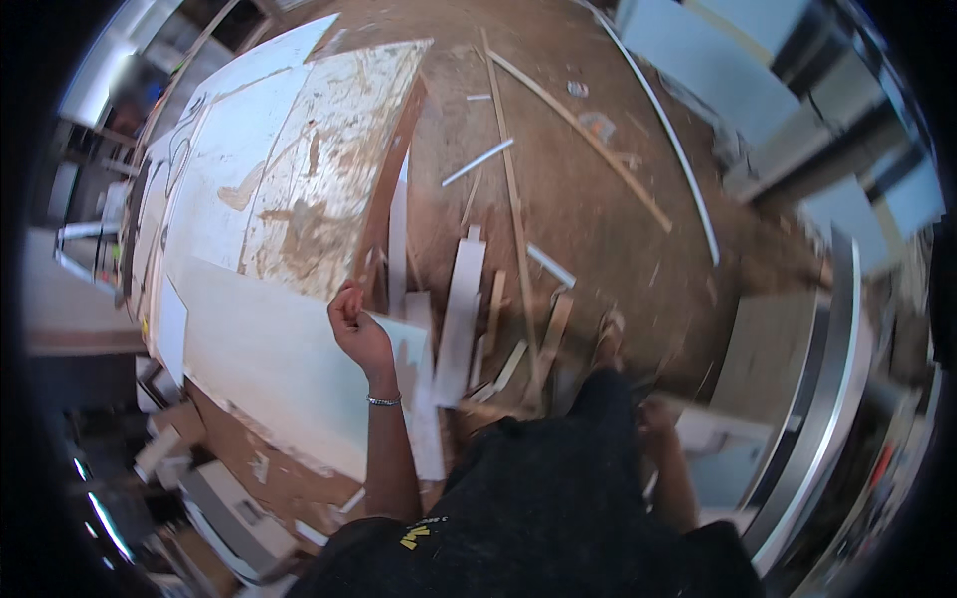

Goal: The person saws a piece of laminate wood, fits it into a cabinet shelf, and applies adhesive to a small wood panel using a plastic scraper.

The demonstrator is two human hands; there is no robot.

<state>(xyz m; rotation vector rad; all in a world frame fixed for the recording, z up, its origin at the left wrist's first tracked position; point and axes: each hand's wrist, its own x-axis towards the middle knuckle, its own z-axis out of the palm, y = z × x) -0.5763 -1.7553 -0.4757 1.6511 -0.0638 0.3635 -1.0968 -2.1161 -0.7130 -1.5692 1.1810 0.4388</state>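
Two bare hands show in my head view. My left hand (357,324), a bracelet (384,401) at its wrist, has its fingers half curled; I can't tell whether they pinch anything. Just beyond it, a brown-stained board (324,169) lies on the pale-topped counter (274,349). My right hand (655,417) is low and blurred near a pale panel (728,448), so I can't tell its opening or hold. Ahead, wooden strips (588,140) and a white plank (461,319) lie on the brown floor (598,249).
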